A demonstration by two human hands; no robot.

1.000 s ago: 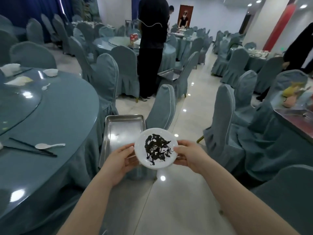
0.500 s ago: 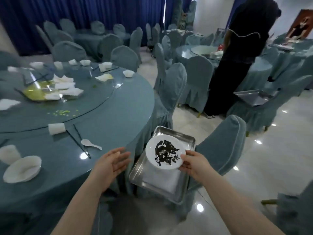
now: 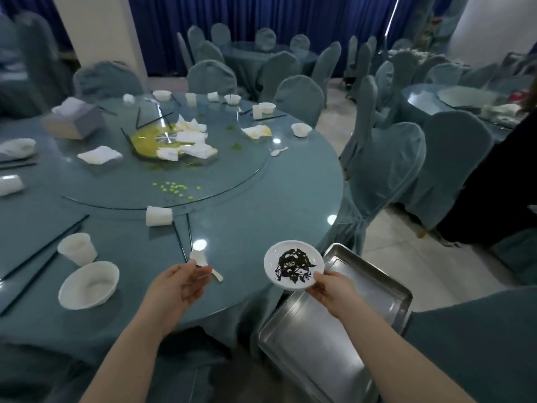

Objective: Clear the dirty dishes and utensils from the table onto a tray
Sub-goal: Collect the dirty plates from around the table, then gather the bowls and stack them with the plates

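Observation:
My right hand (image 3: 331, 289) grips a small white plate (image 3: 294, 265) smeared with dark sauce, held over the table's edge just left of the steel tray (image 3: 334, 330). The tray lies bare on a chair seat at the lower right. My left hand (image 3: 177, 286) hovers over the round teal table (image 3: 261, 205), fingers spread around a white spoon (image 3: 200, 258) that lies by a pair of black chopsticks (image 3: 183, 239). Whether the fingers touch the spoon I cannot tell. A white bowl (image 3: 88, 285), an upright cup (image 3: 77, 248) and a tipped cup (image 3: 158, 216) sit to the left.
A glass turntable (image 3: 238, 170) carries a yellow spill, crumpled napkins and green bits. A tissue box (image 3: 72, 120) stands at the far left. More bowls and cups ring the far rim. Covered chairs (image 3: 386, 170) crowd the right side; a person in black (image 3: 499, 181) stands there.
My view has swung left from the tray to the table. My left hand let go of the plate and moved out over the spoon. My right hand still carries the plate.

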